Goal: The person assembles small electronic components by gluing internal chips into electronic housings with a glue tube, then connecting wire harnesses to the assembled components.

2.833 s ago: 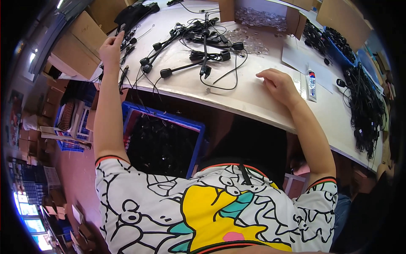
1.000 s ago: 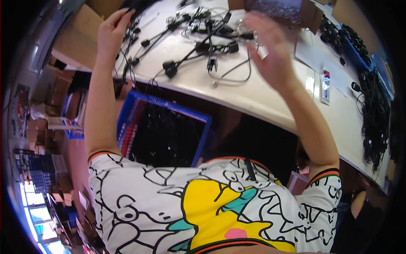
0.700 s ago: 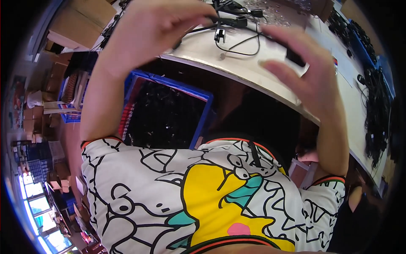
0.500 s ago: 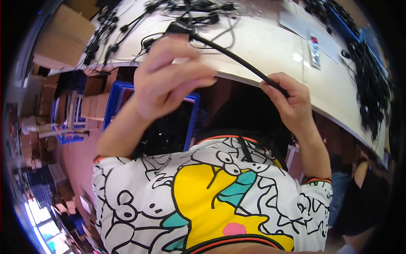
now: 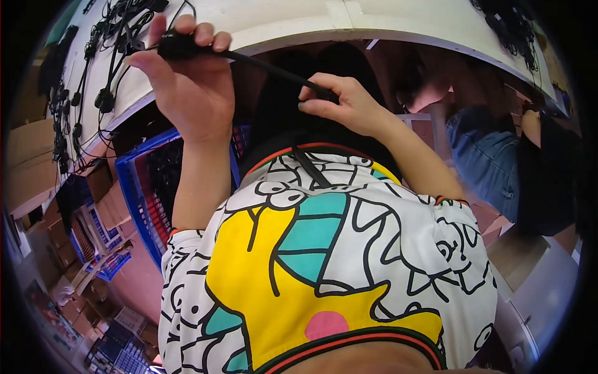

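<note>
A black cable (image 5: 274, 70) with a thick, dark block (image 5: 179, 46) at its left end stretches between my hands, slanting down to the right. My left hand (image 5: 196, 100) is palm up at the table's front edge. Its fingers curl over the block while the thumb stands apart from it. My right hand (image 5: 346, 105) pinches the other end of the cable between thumb and fingers, above my lap. What the block is exactly cannot be made out. Past my left hand, tangled black cables (image 5: 115, 59) with small plugs lie on the white table.
The white table (image 5: 299, 22) curves across the front. More black cables (image 5: 507, 28) lie at its far right. Below the edge on the left stands a blue crate (image 5: 140, 187) with dark contents. Another person's jeans (image 5: 483, 159) are close at the right.
My view has turned, so the table sits higher. My left hand has turned palm up, with its fingers over the block. My right hand keeps its grip, now lower and off the table edge.
</note>
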The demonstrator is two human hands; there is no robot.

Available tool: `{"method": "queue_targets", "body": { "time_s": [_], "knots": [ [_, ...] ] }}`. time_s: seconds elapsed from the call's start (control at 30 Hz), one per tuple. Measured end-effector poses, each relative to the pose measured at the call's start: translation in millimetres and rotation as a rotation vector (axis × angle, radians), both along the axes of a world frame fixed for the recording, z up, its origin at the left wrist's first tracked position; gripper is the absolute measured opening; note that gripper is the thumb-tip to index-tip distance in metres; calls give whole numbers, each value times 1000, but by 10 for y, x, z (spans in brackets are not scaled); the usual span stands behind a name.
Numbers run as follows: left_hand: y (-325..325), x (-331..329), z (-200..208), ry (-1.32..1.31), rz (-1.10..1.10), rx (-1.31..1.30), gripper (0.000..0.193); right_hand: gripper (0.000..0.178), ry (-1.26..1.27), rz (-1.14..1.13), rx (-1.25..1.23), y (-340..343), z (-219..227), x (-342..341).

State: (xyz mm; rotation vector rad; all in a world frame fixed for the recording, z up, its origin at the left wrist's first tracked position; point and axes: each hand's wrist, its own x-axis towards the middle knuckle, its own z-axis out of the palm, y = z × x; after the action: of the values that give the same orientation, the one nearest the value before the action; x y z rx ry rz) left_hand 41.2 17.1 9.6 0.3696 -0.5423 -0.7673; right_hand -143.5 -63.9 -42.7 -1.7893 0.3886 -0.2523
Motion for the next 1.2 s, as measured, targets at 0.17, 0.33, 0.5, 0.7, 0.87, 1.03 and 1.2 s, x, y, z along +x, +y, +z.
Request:
{"method": "queue_targets", "body": {
  "time_s": [0.17,0.33,0.5,0.7,0.87,1.03,1.2],
  "knots": [
    [41,-65,-123,-76,-100,100,47,21,58,52,-25,-12,-60,-40],
    [100,-194,-178,-89,9,164,37,24,178,89,-123,-34,-20,-105],
    [211,-136,-157,-48,73,170,40,18,217,80,-228,-33,86,-30],
    [407,-194,122,-285,119,87,49,21,-148,-21,-390,50,-29,95],
    [418,49,231,-279,169,-21,47,16,-85,81,-621,-184,-530,70],
    [463,220,149,-314,162,59,44,24,218,230,-663,-334,-1143,-100],
    [327,64,-105,-390,-22,221,38,38,98,130,-571,-312,-115,1]
  ]
}}
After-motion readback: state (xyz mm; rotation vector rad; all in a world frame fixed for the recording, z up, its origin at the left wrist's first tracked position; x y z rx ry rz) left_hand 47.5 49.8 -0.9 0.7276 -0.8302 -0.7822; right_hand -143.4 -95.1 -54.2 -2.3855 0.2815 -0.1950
